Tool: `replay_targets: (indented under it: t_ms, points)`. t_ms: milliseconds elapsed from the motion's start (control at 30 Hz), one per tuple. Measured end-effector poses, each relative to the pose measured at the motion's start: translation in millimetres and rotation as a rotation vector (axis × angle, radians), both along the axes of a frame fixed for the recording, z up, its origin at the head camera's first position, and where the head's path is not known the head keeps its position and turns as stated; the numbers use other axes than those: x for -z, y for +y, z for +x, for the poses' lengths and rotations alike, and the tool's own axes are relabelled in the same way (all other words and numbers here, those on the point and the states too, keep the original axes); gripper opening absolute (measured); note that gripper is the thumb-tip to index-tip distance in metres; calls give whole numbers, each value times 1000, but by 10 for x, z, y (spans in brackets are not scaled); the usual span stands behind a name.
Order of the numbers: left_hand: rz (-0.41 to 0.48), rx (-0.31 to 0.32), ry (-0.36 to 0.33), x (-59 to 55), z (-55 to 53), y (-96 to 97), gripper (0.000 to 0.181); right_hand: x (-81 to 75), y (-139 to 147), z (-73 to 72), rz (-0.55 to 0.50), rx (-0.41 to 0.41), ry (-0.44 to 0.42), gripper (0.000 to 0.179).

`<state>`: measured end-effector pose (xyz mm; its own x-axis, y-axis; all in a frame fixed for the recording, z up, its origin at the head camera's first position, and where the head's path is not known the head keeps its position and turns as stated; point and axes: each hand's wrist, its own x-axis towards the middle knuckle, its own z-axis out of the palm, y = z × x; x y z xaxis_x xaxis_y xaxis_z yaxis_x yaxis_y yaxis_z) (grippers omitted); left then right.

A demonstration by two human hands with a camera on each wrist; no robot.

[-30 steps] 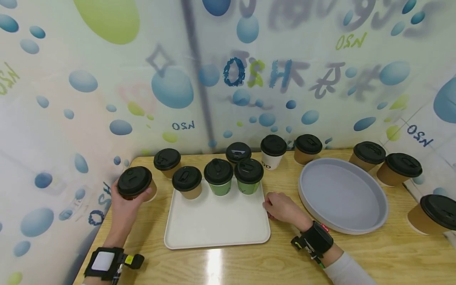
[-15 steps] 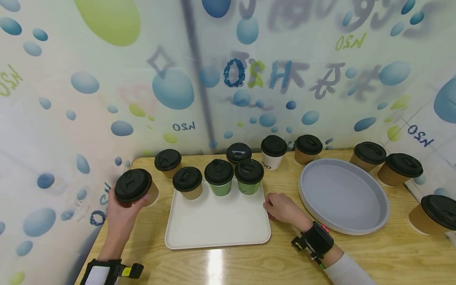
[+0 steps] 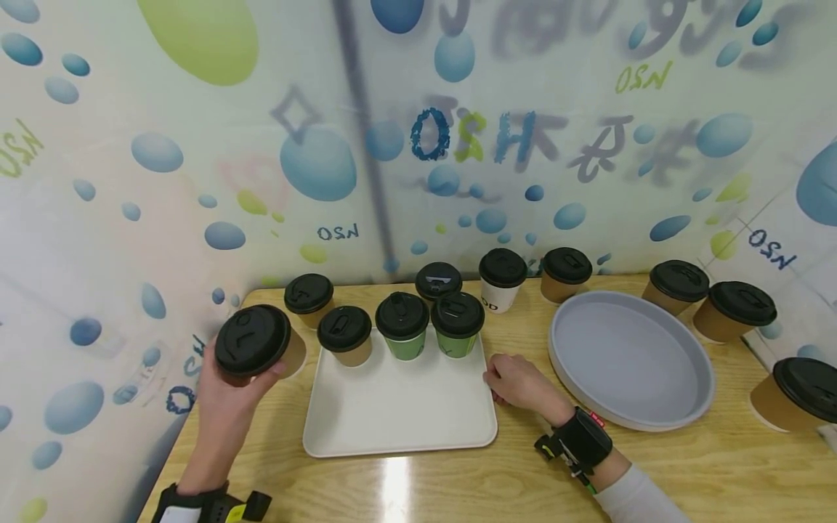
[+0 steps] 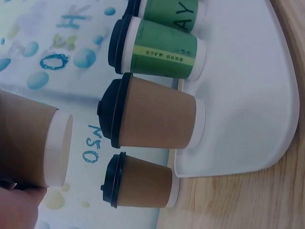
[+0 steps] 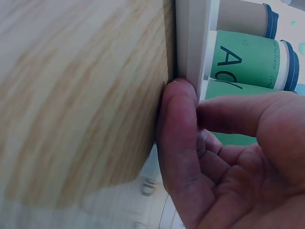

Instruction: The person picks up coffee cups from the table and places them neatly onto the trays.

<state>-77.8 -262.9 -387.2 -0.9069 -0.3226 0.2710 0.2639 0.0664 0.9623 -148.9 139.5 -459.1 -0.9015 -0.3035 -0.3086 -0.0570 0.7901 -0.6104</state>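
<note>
- Grip, left: my left hand is clasped round a lidded brown cup, which I hold raised off the wooden table, left of the white tray.
- Next, a rear brown cup stands on the table just beyond the tray's far left corner.
- Upright at that corner, I note a corner brown cup.
- Two green cups, the left green cup and the right green cup, stand side by side along the far edge; a partly hidden cup shows its black lid behind them.
- White cup: upright, at the back of the table.
- Grip, right: my right hand pinches the tray's right rim between thumb and finger.
- Further right, a back brown cup stands behind the round grey tray.
- Far right: three brown cups, all lidded, are spaced along the table.
</note>
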Motion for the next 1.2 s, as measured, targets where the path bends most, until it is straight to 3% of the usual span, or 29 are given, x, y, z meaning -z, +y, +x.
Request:
replay_targets:
  t_ms: [267,533,700,967,1200]
  points:
    - [10,92,83,-54,85,208,87,3,-4,-4,13,-5,6,19]
    - [-21,251,171,-44,143,464,95,6,2,5,17,-7,21,18]
    - [-90,311,138,0,115,633,95,9,6,7,18,-8,22,17]
    - [-163,462,49,98,20,907,93,23,12,8,19,-11,38,17]
    - [-212,542,-5,168,-79,1147,92,37,16,1,-5,-14,39,17]
